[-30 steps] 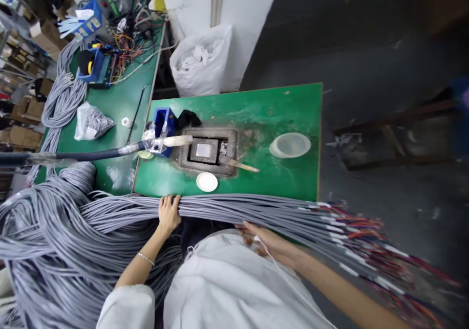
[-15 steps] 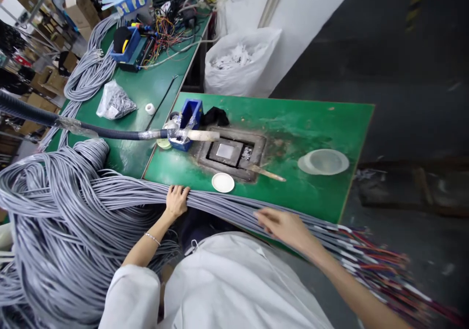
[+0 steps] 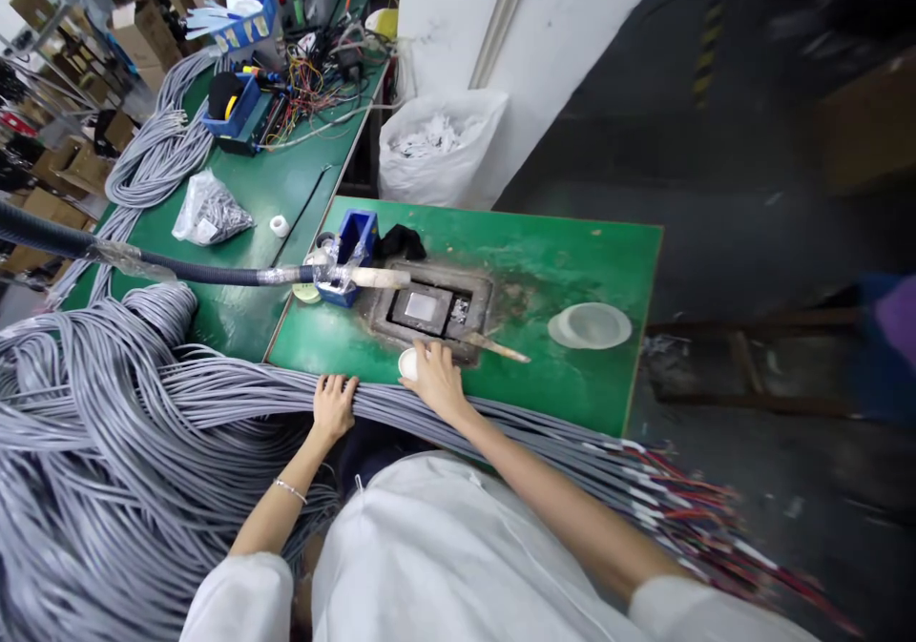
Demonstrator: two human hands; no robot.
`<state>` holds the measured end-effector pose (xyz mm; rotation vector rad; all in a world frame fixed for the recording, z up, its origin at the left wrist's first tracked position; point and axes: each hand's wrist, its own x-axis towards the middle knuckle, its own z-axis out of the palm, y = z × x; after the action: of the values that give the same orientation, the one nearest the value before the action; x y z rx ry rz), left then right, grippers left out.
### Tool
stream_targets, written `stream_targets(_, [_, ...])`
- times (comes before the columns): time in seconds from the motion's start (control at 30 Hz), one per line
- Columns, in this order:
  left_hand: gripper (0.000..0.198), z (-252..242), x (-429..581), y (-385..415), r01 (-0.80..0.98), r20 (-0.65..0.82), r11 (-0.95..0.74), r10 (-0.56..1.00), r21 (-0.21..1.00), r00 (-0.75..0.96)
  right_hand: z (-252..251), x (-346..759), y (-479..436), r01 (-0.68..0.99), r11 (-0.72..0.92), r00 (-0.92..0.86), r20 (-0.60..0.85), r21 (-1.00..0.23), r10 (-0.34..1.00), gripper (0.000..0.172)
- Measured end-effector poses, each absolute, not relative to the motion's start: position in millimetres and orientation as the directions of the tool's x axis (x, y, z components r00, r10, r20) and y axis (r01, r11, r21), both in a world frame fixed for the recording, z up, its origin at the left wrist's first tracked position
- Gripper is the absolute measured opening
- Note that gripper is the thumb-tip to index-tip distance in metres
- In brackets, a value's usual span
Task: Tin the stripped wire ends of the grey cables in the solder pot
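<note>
A thick bundle of grey cables (image 3: 215,403) lies across the near edge of a green table (image 3: 608,260), its stripped coloured ends (image 3: 687,518) hanging off to the right. My left hand (image 3: 333,408) rests on the bundle with its fingers curled over the cables. My right hand (image 3: 436,380) reaches over the bundle and its fingers lie on a small white dish (image 3: 407,363). Just beyond the dish a dark metal pot (image 3: 429,308) is set into the table, with a wooden stick (image 3: 497,346) lying at its edge.
A black hose with a pale nozzle (image 3: 215,270) reaches over the pot beside a blue box (image 3: 350,251). A clear round lid (image 3: 591,325) sits to the right. A second green bench at the back left holds cable coils, a plastic bag (image 3: 207,213) and wiring. A white sack (image 3: 436,146) stands behind.
My right hand left the cables at the right, swung left and forward, and now lies on the white dish. My left hand stayed on the bundle. The view shifted.
</note>
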<state>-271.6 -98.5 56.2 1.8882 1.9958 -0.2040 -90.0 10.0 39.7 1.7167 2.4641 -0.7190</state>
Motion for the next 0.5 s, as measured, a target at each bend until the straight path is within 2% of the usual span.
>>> stream_targets(0.5, [0.059,57.8,-271.0,-96.9,0.983,-0.399,0.091,0.917,0.161,-0.019,39.5,-115.0,20.0,0.859,0.391,-0.482,-0.266,-0.331,0.835,0.039])
